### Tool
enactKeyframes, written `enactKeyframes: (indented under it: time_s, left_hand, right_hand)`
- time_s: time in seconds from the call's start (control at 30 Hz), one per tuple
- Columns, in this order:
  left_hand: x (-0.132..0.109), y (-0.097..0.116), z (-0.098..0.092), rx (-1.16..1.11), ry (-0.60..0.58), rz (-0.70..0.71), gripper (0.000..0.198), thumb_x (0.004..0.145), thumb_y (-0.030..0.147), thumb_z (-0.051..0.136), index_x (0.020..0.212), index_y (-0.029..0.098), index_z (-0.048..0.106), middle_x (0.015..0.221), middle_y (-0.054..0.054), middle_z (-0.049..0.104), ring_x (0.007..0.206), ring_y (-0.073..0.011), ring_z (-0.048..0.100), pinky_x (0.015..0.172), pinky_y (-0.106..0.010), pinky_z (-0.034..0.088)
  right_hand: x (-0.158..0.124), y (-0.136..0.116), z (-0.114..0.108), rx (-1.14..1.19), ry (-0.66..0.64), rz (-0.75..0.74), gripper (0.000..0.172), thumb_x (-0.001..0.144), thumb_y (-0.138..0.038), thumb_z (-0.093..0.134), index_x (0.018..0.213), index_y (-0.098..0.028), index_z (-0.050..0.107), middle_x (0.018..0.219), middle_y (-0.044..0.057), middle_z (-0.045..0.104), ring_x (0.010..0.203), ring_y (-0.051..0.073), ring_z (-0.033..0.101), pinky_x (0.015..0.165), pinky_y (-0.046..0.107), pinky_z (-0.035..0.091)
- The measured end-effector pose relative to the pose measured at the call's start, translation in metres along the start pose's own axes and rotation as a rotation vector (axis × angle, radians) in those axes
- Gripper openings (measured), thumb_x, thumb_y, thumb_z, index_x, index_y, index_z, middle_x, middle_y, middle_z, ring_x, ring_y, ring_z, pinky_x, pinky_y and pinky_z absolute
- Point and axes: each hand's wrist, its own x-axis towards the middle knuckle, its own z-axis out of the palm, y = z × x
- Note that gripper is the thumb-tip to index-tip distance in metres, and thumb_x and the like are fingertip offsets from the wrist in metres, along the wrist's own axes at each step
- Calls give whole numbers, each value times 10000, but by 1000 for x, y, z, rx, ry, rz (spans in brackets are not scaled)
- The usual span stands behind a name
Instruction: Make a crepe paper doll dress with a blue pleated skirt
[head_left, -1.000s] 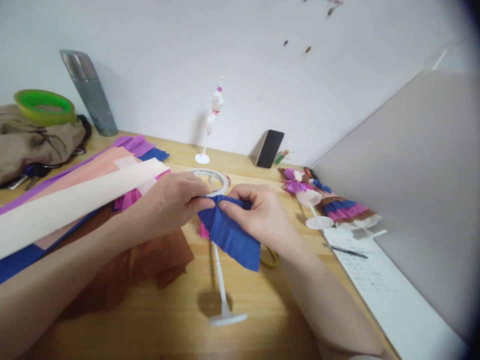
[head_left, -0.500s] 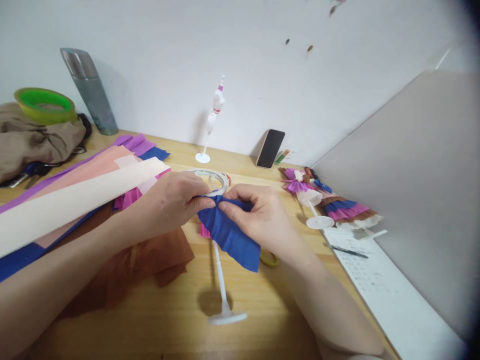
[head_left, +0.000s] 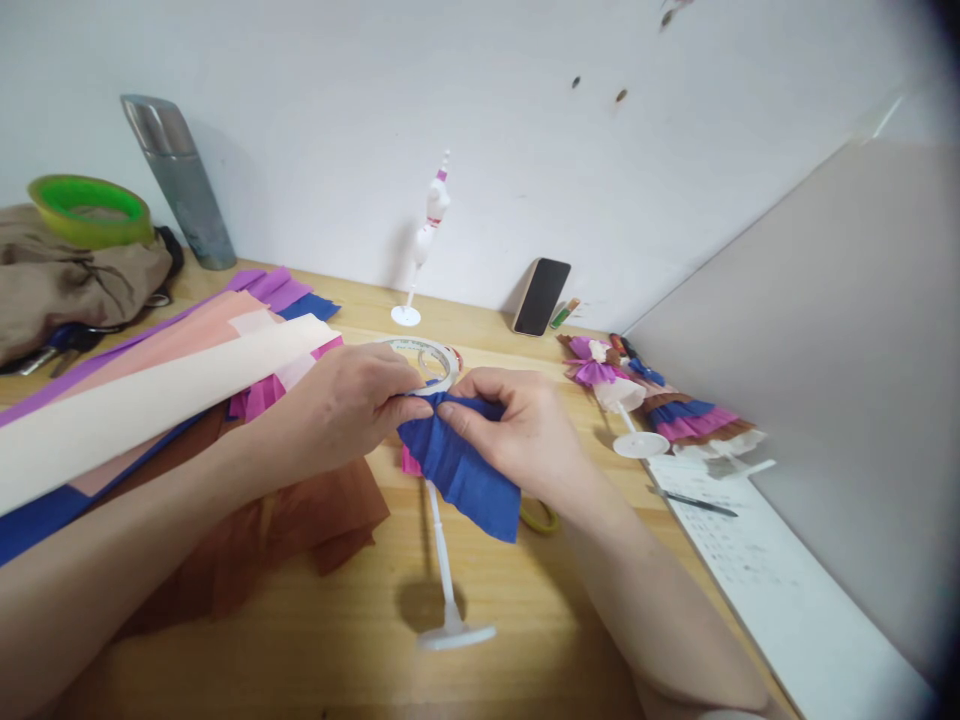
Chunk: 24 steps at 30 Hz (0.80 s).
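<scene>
Blue crepe paper (head_left: 476,480) is positioned at the centre of the scene, above the surface (head_left: 540,640), and its lower edge hangs down to the right in loose folds. The left hand (head_left: 360,395) pinches the top edge at the left between thumb and bent fingers. The right hand (head_left: 517,420) pinches the same edge at the right; its thumb lies over the paper, and its fingers curl behind. The two thumb tips are just beside each other at a gathered fold.

Below the paper, a white stand (head_left: 443,565) rests with its round base on the near part of the surface, its stem slightly tilted. The top of the stem is hidden, so contact with the blue paper cannot be confirmed. A strip of pink paper (head_left: 410,460) shows at the left of the stem. A white tape roll (head_left: 451,370) is located directly beyond the hands. A yellow loop (head_left: 541,518) is partly covered at the right.

Brown paper (head_left: 337,510) lies to the left, beside a long cream sheet (head_left: 165,400). Far from the hands, a white figure (head_left: 431,225) stands upright near the wall; a phone (head_left: 541,297) leans to its right.
</scene>
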Motion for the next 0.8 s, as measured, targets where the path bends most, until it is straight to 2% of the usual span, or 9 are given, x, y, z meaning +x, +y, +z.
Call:
enactKeyframes:
  time_s: [0.2, 0.37, 0.57, 0.63, 0.8]
  left_hand:
    - [-1, -1, 1, 5, -16, -2, 356, 930, 281, 531, 602, 148, 570, 582, -7, 552, 564, -125, 484, 546, -246, 355]
    - [-2, 3, 1, 16, -25, 8, 306, 934, 249, 517, 662, 144, 606, 637, -18, 593, 615, -136, 520, 577, -243, 380]
    - [0, 3, 0, 19, -54, 72, 298, 924, 192, 510, 644, 134, 593, 612, -13, 549, 594, -135, 489, 585, -254, 380]
    - [1, 0, 1, -33, -57, 44, 309, 921, 222, 528, 632, 133, 592, 608, -10, 549, 590, -131, 491, 581, -249, 383]
    - [0, -7, 0, -196, -46, -131, 268, 889, 206, 556, 646, 124, 634, 588, 4, 605, 553, -104, 512, 545, -219, 373]
  right_hand:
    - [0, 1, 1, -3, -10, -10, 168, 788, -171, 583, 620, -181, 594, 570, -18, 630, 503, 101, 531, 487, 212, 361]
    - [1, 1, 3, -64, 41, -20, 184, 753, -161, 594, 578, -178, 542, 541, -25, 586, 510, 98, 510, 491, 212, 353]
    - [6, 10, 7, -37, 26, 31, 158, 731, -204, 634, 587, -177, 573, 532, -32, 570, 502, 96, 476, 488, 221, 330]
    - [8, 12, 7, -62, 47, 12, 195, 731, -216, 646, 568, -177, 546, 529, -34, 553, 515, 95, 466, 502, 226, 332]
    - [10, 8, 3, -28, 73, -4, 280, 742, -281, 649, 545, -185, 475, 525, -42, 494, 526, 93, 439, 503, 224, 330]
